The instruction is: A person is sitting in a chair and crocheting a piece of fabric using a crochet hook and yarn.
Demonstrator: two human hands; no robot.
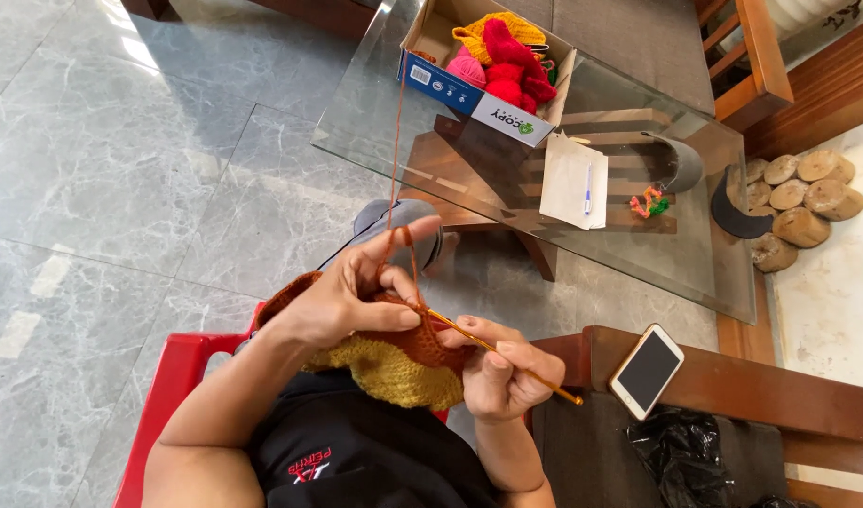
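My left hand pinches the edge of a crocheted piece in brown and mustard yellow that lies on my lap. A thin brown yarn strand runs over my raised index finger and up to the cardboard box. My right hand grips a golden crochet hook, whose tip goes into the work next to my left thumb. The handle end sticks out to the right past my fingers.
A glass table ahead carries a cardboard box of yarn balls in red, pink and yellow, a paper with a pen and a small colourful piece. A phone lies on the wooden bench arm at right. I sit on a red chair.
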